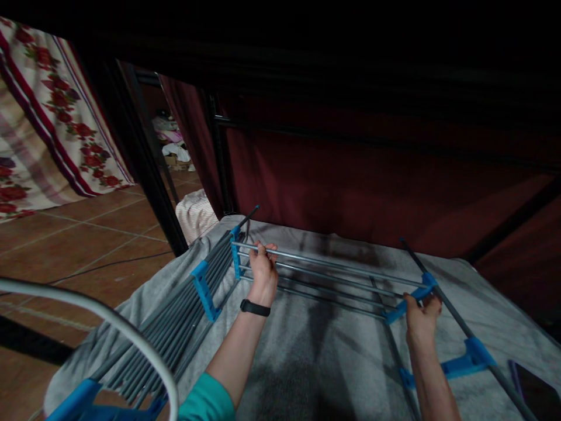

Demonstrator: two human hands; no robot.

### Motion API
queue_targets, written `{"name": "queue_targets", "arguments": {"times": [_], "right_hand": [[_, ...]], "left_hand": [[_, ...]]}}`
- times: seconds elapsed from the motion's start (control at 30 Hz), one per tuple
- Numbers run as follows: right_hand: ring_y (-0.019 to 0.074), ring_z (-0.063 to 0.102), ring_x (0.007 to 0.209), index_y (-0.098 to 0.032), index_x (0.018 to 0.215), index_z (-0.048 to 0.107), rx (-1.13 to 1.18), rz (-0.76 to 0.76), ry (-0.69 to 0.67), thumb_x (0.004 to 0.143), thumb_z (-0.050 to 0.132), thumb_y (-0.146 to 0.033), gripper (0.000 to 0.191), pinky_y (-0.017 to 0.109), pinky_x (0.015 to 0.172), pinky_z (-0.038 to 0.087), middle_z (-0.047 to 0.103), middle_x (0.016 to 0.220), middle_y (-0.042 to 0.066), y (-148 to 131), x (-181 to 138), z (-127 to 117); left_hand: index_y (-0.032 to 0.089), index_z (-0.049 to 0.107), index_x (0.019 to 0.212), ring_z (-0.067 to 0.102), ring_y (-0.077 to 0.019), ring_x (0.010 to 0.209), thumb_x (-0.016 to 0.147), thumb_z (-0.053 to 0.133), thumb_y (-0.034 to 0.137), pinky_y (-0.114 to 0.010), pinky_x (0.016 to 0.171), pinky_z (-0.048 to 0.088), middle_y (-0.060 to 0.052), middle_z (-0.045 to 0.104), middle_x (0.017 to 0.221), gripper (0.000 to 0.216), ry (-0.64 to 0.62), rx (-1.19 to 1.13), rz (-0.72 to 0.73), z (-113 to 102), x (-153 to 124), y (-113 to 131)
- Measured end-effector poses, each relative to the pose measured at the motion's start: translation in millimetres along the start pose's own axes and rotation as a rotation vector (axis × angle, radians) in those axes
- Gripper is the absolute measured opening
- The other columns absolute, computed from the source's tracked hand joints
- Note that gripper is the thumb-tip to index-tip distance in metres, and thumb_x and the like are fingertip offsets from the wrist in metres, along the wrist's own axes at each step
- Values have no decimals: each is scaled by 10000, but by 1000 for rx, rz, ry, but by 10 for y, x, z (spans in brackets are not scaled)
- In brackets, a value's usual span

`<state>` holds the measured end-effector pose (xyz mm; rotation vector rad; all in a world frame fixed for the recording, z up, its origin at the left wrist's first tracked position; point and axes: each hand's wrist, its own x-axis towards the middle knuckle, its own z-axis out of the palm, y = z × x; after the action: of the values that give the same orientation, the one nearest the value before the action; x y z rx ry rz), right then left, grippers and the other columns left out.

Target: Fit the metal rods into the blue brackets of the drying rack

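On a grey blanket [302, 345] lies a partly assembled rack of grey metal tubes and blue plastic brackets. My left hand [263, 270], with a black band at the wrist, is closed around the upper cross tube [324, 260] near its left end. That end meets a blue bracket [236, 257]. At the far end of the tubes, my right hand [423, 316] grips another blue bracket [397, 311], fixed to a long side tube [453, 310]. Some of its fingers are hidden behind the bracket. A lower blue bracket [468, 362] joins the side tubes beside my right forearm.
Several loose grey tubes [175, 327] lie bundled at the left, among more blue brackets [204, 289]. A curved pale tube [109, 318] crosses the lower left foreground. A phone-like dark object [537, 389] lies at right. Black posts [127, 140] and a dark red curtain [350, 187] surround the bed.
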<state>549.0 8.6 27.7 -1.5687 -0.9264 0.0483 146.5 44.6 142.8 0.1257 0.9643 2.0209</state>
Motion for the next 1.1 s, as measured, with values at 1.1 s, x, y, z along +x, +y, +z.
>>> {"name": "queue_targets", "arguments": {"times": [1.1], "right_hand": [[248, 639, 1085, -288, 1475, 634, -419, -1052, -898, 1078, 408, -95, 496, 343, 943, 479, 711, 1157, 94, -2282, -1063, 1167]], "left_hand": [[67, 511, 1569, 630, -438, 1314, 1004, 468, 168, -545, 1086, 494, -286, 673, 1391, 575, -8, 1802, 898, -551, -201, 1217]]}}
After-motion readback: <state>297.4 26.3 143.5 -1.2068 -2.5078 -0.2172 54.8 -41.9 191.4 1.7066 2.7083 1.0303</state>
